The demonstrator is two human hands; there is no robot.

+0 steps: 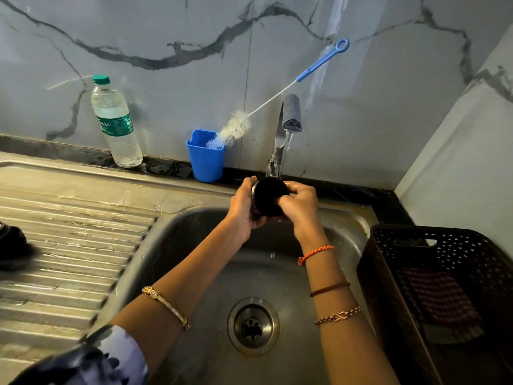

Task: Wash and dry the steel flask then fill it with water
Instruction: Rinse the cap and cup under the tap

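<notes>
Over the steel sink (194, 232) I hold the steel flask (268, 195) under the tap (291, 112), its dark round end facing me. A thin stream of water runs from the spout down onto it. My left hand (244, 209) wraps its left side and my right hand (301, 202) grips its right side, fingers across the dark end. Most of the flask's body is hidden by my hands.
A blue cup (205, 157) with a long bottle brush (236, 126) stands behind the sink. A plastic water bottle (116, 123) is at the back left. A dark basket (444, 287) with a checked cloth (441, 298) sits right. A dark object (14, 245) lies on the ribbed drainboard (69, 259).
</notes>
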